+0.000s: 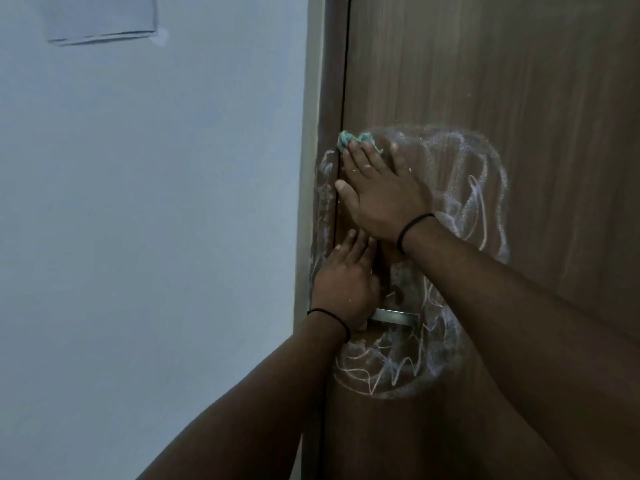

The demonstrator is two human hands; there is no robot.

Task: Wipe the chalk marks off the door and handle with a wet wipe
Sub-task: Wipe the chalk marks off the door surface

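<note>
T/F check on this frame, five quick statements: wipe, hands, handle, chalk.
1. The right hand presses a green wet wipe flat against the door. True.
2. The left hand holds the wipe. False: it lies against the door just above the metal handle, holding nothing visible.
3. The chalk marks are all gone. False: scribbles remain right of the hand and below the handle.
4. Chalk also shows on the door frame. True.
5. Both wrists are bare. False: each wears a dark band.
</note>
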